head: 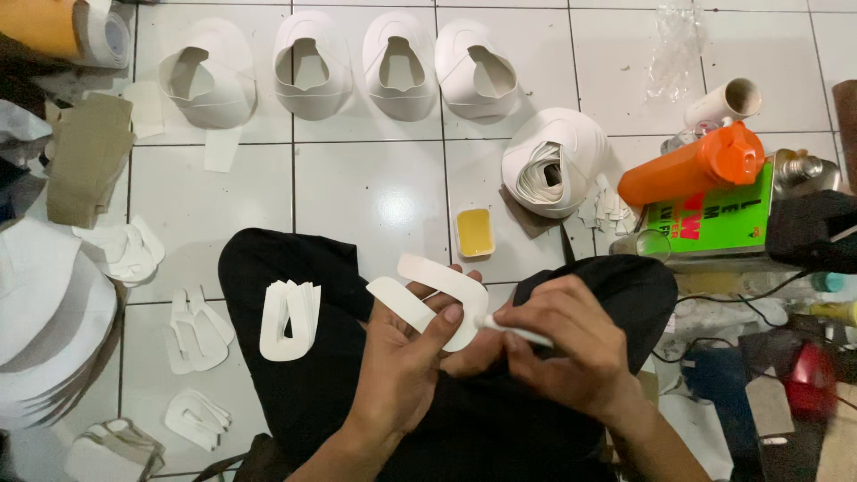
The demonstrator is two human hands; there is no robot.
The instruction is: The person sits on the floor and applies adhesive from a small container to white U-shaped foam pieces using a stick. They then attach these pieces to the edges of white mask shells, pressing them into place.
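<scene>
- Cutout [437,290], a white U-shaped piece, is held above the person's black-clad lap, near the middle of the view.
- Left hand [406,357] is clamped on the cutout, thumb pressed on its near edge and fingers behind it, palm turned up.
- Right hand [571,348] is closed on a thin white brush [518,333]; the brush tip touches the cutout's right edge.
- The two hands are close together, fingers touching below the cutout.
- A stack [290,319] of like cutouts rests on the left knee, well apart from the hands.
- A small yellow glue tray [474,232] sits on the tiled floor [375,187] just beyond the knees, with bare tile to its left.
- Four white shoe uppers [393,67] line the far edge; another pile [553,161] lies by an orange bottle [692,165].
- Clutter crowds both sides.
</scene>
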